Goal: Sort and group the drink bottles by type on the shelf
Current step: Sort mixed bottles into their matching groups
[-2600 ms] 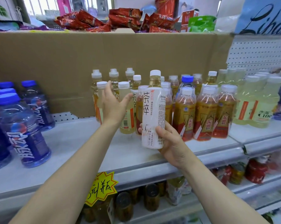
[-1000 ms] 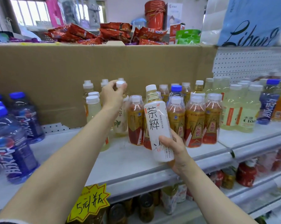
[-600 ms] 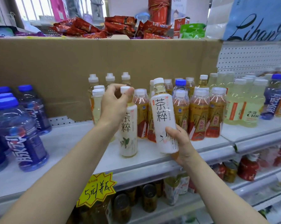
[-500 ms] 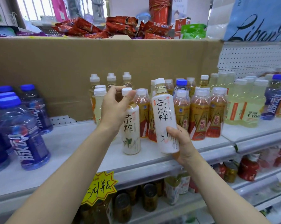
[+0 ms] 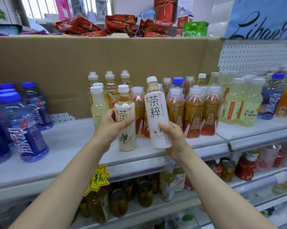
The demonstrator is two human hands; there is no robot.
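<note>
head view. brown corrugated cardboard sheet [image 5: 106, 63] backs the smooth white metal shelf [image 5: 70, 142]. large blue-capped bottles [image 5: 23, 128] of clear plastic stand at left; amber bottles with red-and-gold labels [image 5: 193, 116] and pale yellow bottles [image 5: 245, 106] stand at right. two cylindrical white-sleeved tea bottles with white caps occupy the front centre. right tea bottle [image 5: 157, 114], long axis tilted slightly, cap up and leftward, is lifted off the shelf, right hand [image 5: 174, 138] fingers wrapped round its lower half. left tea bottle [image 5: 126, 119] is upright, base at the shelf, left hand [image 5: 112, 125] fingers curled about its middle.
</note>
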